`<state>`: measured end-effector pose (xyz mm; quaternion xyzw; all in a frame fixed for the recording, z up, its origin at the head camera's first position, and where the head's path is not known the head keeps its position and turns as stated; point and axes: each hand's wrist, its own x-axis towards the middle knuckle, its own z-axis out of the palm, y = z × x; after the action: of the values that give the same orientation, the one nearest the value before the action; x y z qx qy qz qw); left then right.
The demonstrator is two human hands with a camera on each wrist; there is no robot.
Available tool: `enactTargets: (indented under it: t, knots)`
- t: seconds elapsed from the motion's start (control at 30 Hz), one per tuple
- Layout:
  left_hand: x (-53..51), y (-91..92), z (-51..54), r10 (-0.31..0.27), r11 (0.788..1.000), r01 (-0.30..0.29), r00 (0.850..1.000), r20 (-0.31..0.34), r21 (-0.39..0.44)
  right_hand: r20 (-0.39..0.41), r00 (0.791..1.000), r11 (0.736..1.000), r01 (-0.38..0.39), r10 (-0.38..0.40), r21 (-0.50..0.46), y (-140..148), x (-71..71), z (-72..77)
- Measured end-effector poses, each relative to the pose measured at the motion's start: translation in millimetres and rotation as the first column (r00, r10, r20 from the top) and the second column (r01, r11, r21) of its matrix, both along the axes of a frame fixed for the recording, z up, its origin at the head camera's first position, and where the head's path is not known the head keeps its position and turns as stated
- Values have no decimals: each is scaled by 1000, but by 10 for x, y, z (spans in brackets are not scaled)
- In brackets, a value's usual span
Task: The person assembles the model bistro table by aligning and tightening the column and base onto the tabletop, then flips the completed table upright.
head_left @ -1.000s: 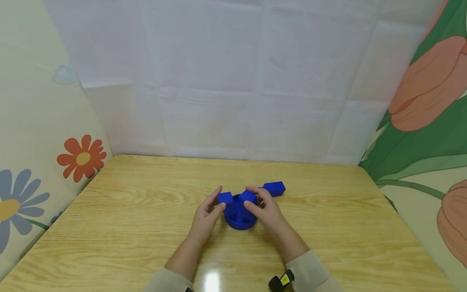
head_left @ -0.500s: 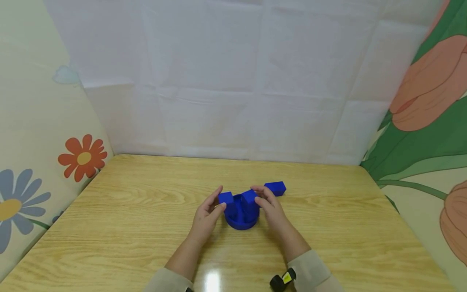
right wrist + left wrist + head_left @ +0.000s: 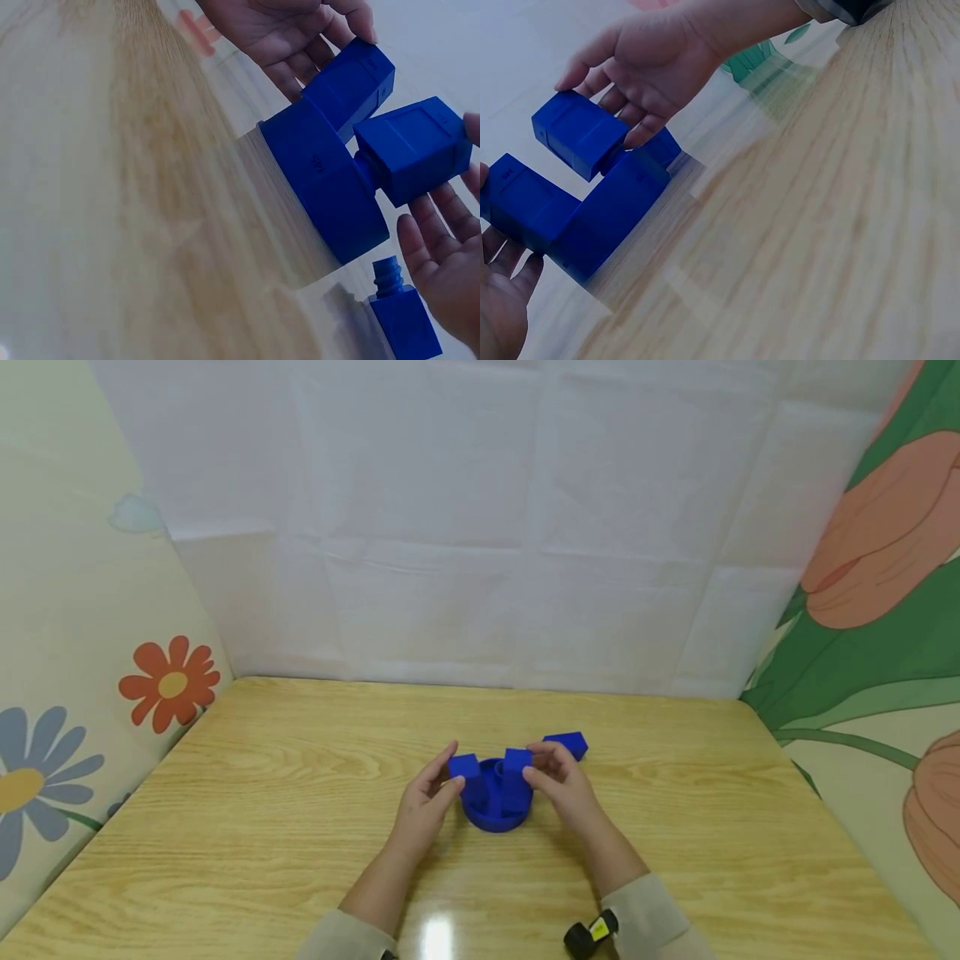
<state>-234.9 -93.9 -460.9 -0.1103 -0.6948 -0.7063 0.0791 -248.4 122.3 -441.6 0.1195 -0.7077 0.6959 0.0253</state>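
A round blue base with raised inner walls stands on the table between both hands. My left hand holds a blue rectangular block between thumb and fingers; it rises from the base's left side. On the right, my right hand pinches a second blue block by its upper part. The right wrist view shows a threaded neck under this second block, at the base's rim; its lower end is hidden. A third blue block lies on the table beyond the right hand, its threaded stub exposed.
The wooden table extends around the base. A white cloth hangs behind its far edge, with flower-printed sheets at the sides. A black strap device sits at the right cuff.
The block in my right hand has turned and straightened from a slant to nearly upright. My right hand has shifted slightly to the right; the left hand and its block have stayed put.
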Motion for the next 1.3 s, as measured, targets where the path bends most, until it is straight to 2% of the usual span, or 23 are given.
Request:
enactTargets:
  t: [0.17,0.43,0.6,0.97,1.1,1.3]
  knots:
    - [4,-1,20,-4,1000,4,1000,26,5,2,1000,1000,-1,1,13,42,6,2]
    - [13,12,49,-17,1000,17,1000,23,17,103,992,990,-81,69,117,109,11,47]
    - [7,18,38,-19,1000,19,1000,12,22,74,991,982,-122,112,142,133,6,33]
    - [-2,17,26,-13,1000,13,1000,2,5,16,988,972,-153,153,177,145,26,37]
    - [-12,20,15,-4,1000,4,1000,3,-1,28,992,979,-125,122,163,137,27,27]
    - [-22,34,16,-15,1000,15,1000,25,13,59,998,991,-25,18,131,115,23,19]
